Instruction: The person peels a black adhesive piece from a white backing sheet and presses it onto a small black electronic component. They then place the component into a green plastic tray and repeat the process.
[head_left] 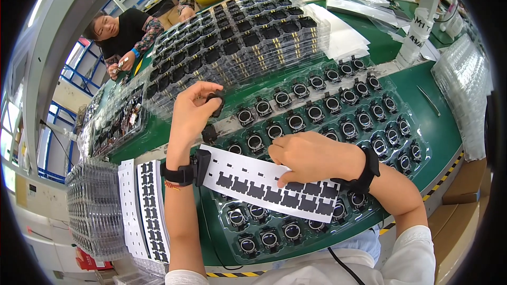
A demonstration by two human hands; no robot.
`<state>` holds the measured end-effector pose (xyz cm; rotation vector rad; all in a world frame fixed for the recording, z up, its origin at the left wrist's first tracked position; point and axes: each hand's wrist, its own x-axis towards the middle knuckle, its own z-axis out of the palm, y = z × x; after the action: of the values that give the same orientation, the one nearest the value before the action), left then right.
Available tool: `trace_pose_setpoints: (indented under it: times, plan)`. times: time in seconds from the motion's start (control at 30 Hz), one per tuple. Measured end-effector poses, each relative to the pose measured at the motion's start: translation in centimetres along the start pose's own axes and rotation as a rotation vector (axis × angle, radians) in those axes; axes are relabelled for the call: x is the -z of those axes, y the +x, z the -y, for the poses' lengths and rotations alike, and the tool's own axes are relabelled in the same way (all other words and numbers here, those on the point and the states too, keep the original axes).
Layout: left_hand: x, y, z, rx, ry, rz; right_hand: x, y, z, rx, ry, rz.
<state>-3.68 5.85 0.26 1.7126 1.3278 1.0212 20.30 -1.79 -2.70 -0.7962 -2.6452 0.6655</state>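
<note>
My left hand [193,113] is raised beyond the near tray, thumb and fingers pinched on a small black plastic part [217,104]. Just below it sits another black part [209,134]. My right hand [311,158] is closed on a white sheet of black die-cut stickers [248,182], its thumb against the printed face and its curled fingers at the upper edge. How the fingertips grip is hidden. Under the sheet lies a clear plastic tray [422,171] with rows of black parts with round rings [291,229]. Black bands circle both wrists.
Stacked clear trays of black parts [232,47] rise at the far side of the green table [449,121]. More sticker sheets [150,211] and stacked trays [95,208] are at left. Tweezers [428,100] lie at right, beside bubble wrap [465,95]. Co-workers [124,37] sit opposite.
</note>
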Motion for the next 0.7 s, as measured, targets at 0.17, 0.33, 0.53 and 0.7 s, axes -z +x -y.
trace_pose_setpoints:
  times: [0.17, 0.33, 0.53, 0.7]
  plan:
    - [0.8, 0.2, 0.8, 0.126, 0.386, 0.022, -0.4, 0.0, 0.1, -0.051, -0.075, 0.068]
    - [0.8, 0.2, 2.2, 0.128, 0.48, 0.132, 0.0, 0.1, 0.0, -0.085, 0.018, 0.095]
    - [0.7, -0.2, 2.3, 0.105, 0.477, 0.149, 1.7, 0.4, -0.8, -0.082, 0.071, -0.026]
    - [0.5, -0.2, 2.1, 0.151, 0.418, 0.137, 2.8, 1.0, -1.3, -0.269, 0.221, -0.62]
